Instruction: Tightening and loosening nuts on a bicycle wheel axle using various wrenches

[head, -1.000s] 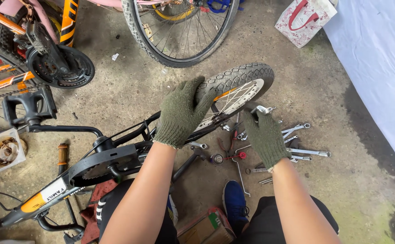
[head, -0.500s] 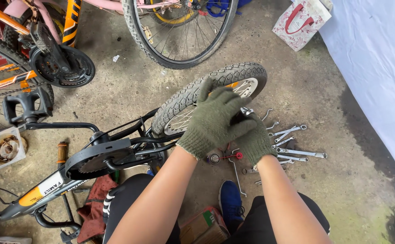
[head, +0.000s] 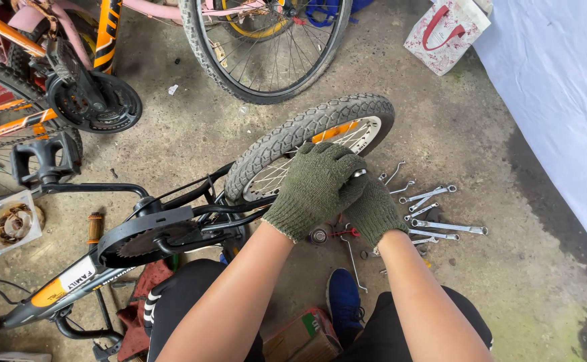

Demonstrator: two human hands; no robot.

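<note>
Grey concrete floor lies under the small bike, whose wheel sits mid-scene. Your left hand and right hand, gloved, press together at the wheel's right side; whether they clamp anything, you cannot tell. Spanners lie right.

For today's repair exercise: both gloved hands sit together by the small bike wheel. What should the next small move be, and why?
Probably steady the wheel with the left hand while the right hand works at the hub. Both hands meet there, over something metal that the gloves mostly hide, and the spanners lie loose on the floor beside them.
</note>
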